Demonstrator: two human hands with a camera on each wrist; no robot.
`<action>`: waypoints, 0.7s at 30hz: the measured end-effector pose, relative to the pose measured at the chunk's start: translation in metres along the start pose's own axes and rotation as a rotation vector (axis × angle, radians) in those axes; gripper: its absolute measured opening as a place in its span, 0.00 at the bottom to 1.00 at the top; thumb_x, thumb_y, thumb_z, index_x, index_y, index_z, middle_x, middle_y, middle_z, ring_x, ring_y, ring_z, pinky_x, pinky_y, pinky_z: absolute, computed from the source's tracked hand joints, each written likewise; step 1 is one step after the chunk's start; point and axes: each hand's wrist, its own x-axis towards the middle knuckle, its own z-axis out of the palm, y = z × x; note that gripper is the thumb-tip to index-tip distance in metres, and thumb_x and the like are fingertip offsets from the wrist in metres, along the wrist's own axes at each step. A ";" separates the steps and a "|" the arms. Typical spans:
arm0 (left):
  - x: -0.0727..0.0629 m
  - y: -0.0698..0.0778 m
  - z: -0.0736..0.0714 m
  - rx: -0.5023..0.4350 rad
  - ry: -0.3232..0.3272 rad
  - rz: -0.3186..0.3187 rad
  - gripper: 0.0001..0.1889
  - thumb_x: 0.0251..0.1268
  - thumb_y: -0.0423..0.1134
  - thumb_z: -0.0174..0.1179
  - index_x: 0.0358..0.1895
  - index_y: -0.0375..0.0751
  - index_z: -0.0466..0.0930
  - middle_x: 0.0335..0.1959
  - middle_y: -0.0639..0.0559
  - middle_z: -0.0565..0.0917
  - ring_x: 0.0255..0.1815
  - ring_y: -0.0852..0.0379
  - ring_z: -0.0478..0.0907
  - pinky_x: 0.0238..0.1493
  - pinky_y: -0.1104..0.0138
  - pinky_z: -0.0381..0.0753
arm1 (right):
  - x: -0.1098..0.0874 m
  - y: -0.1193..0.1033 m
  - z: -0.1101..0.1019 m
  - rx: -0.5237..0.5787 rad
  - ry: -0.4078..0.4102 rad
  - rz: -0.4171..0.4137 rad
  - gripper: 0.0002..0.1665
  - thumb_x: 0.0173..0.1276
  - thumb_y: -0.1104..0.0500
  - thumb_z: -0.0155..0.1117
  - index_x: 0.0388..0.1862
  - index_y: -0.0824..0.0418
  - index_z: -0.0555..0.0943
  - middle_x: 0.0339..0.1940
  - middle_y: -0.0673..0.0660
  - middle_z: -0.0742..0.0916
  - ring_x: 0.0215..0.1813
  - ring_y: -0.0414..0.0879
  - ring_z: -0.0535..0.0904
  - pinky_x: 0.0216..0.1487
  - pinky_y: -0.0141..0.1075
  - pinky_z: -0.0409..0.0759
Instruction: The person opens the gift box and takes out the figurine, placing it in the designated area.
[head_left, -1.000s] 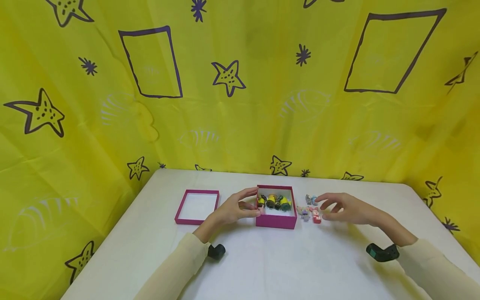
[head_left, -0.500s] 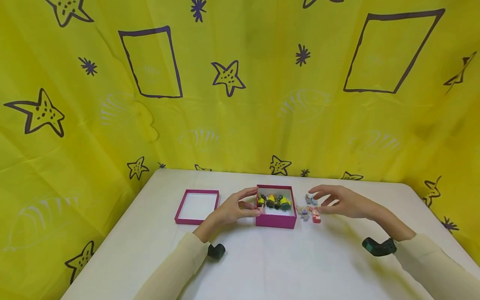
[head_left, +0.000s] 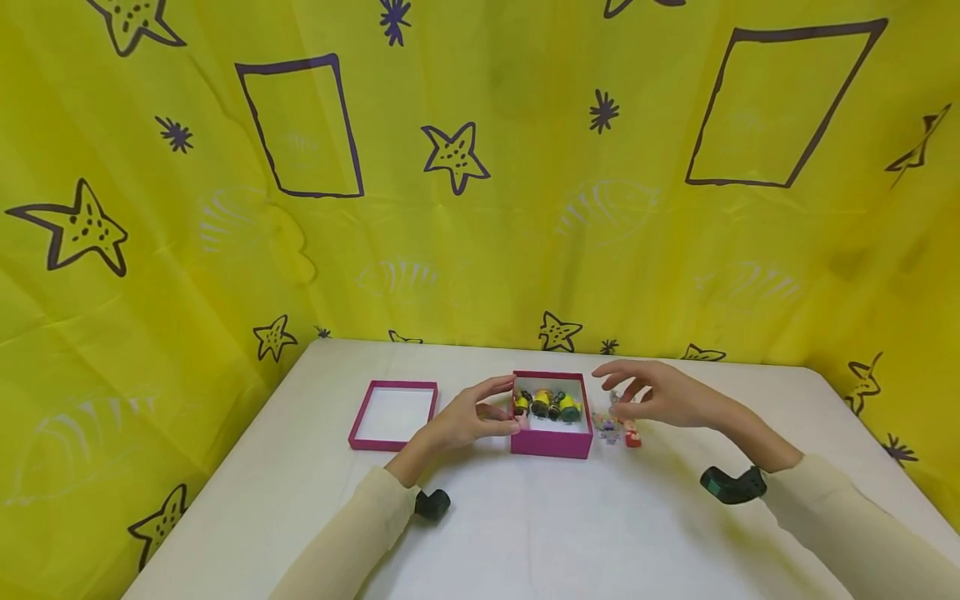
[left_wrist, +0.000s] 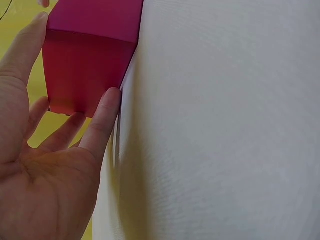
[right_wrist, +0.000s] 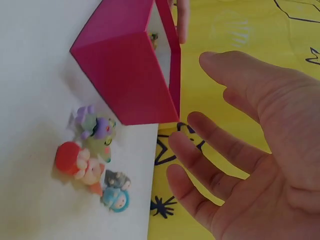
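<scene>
An open magenta box [head_left: 551,443] stands on the table, with several yellow-and-dark-green figurines [head_left: 542,403] lying inside. My left hand [head_left: 465,417] grips the box's left side, thumb at the front corner and fingers toward the back; in the left wrist view the fingertips [left_wrist: 110,97] touch the side wall. To the right of the box my right hand [head_left: 671,396] hovers, fingers loosely bent and nothing in them. Below it lie small toy figurines: a red-and-pink one [right_wrist: 77,162], a purple one [right_wrist: 100,127], a blue one [right_wrist: 116,199] and a grey one [right_wrist: 117,178].
The box's lid [head_left: 393,414], white inside with a magenta rim, lies on the white table [head_left: 540,533] to the left. A yellow curtain [head_left: 480,242] with drawn starfish hangs behind the table. Dark camera mounts [head_left: 733,485] stick out from both wrists.
My right hand has moved left and slightly up, over the small figurines and closer to the box. The left hand and box have stayed in place.
</scene>
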 end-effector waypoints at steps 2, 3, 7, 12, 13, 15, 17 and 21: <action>0.000 0.000 0.000 0.002 -0.003 0.007 0.42 0.66 0.41 0.72 0.81 0.55 0.61 0.79 0.53 0.65 0.59 0.50 0.82 0.62 0.53 0.80 | 0.005 -0.003 0.002 0.002 0.001 0.004 0.33 0.70 0.53 0.72 0.71 0.60 0.74 0.57 0.63 0.86 0.49 0.48 0.83 0.51 0.43 0.84; 0.000 0.000 0.000 0.003 -0.004 0.009 0.42 0.66 0.41 0.72 0.81 0.55 0.61 0.79 0.53 0.65 0.59 0.50 0.82 0.62 0.53 0.80 | 0.007 -0.005 0.002 0.000 0.002 0.003 0.33 0.70 0.53 0.72 0.71 0.60 0.74 0.57 0.63 0.85 0.49 0.48 0.83 0.51 0.42 0.84; 0.000 0.000 0.000 0.007 -0.004 0.009 0.42 0.66 0.41 0.72 0.81 0.56 0.61 0.79 0.53 0.65 0.59 0.50 0.82 0.62 0.53 0.80 | 0.015 -0.011 0.006 -0.007 0.008 -0.013 0.32 0.70 0.54 0.72 0.70 0.61 0.75 0.56 0.64 0.86 0.48 0.48 0.83 0.49 0.41 0.84; 0.000 -0.001 0.000 -0.001 -0.004 0.004 0.42 0.66 0.41 0.72 0.80 0.56 0.61 0.79 0.52 0.66 0.59 0.50 0.82 0.62 0.52 0.80 | 0.027 -0.017 0.012 -0.028 0.003 -0.030 0.30 0.70 0.55 0.73 0.68 0.60 0.76 0.55 0.63 0.87 0.46 0.47 0.83 0.47 0.40 0.84; 0.000 -0.001 0.000 -0.004 -0.005 0.005 0.42 0.66 0.41 0.72 0.80 0.56 0.61 0.79 0.52 0.65 0.59 0.50 0.82 0.62 0.52 0.79 | 0.029 -0.018 0.014 -0.035 0.004 -0.034 0.30 0.69 0.55 0.73 0.68 0.60 0.77 0.54 0.62 0.87 0.46 0.47 0.83 0.47 0.40 0.84; 0.000 0.000 0.000 -0.007 -0.007 0.005 0.42 0.66 0.42 0.72 0.80 0.57 0.61 0.79 0.53 0.65 0.59 0.50 0.82 0.62 0.51 0.79 | 0.034 -0.019 0.016 -0.045 0.004 -0.046 0.30 0.69 0.55 0.73 0.68 0.59 0.77 0.53 0.61 0.87 0.45 0.47 0.83 0.46 0.39 0.84; 0.000 0.000 0.000 -0.009 -0.009 0.006 0.42 0.66 0.42 0.72 0.81 0.57 0.61 0.80 0.53 0.64 0.60 0.50 0.82 0.63 0.51 0.79 | 0.038 -0.021 0.018 -0.046 0.004 -0.063 0.30 0.69 0.55 0.73 0.67 0.60 0.77 0.52 0.61 0.88 0.45 0.47 0.82 0.45 0.39 0.84; 0.001 -0.001 -0.001 -0.007 -0.009 0.005 0.43 0.66 0.42 0.72 0.81 0.57 0.60 0.80 0.53 0.65 0.59 0.51 0.82 0.63 0.51 0.79 | 0.045 -0.023 0.024 -0.034 -0.007 -0.074 0.29 0.69 0.56 0.73 0.66 0.60 0.78 0.52 0.62 0.88 0.44 0.47 0.81 0.44 0.38 0.83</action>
